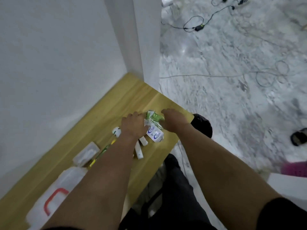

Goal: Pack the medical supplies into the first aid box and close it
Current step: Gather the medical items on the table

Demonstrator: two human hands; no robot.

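Both my hands reach to the far end of the wooden table (pixel 106 117). My left hand (pixel 132 126) and my right hand (pixel 173 120) grip a crumpled green and white packet (pixel 153 119) from either side. A white and blue pack (pixel 155 135) lies just below it, against my left hand. White tubes (pixel 140 147) poke out from under my left wrist. A small white bottle (pixel 116 131) stands left of that hand. The white first aid box (pixel 54 196) with its red handle sits closed at the near left, partly behind my left forearm.
A small white plastic case (pixel 86 154) and a thin yellow-green item (pixel 101 152) lie between the box and my hands. White walls bound the table's left and far side. Cables (pixel 196 25) cross the marble floor to the right, by a black stool (pixel 203 125).
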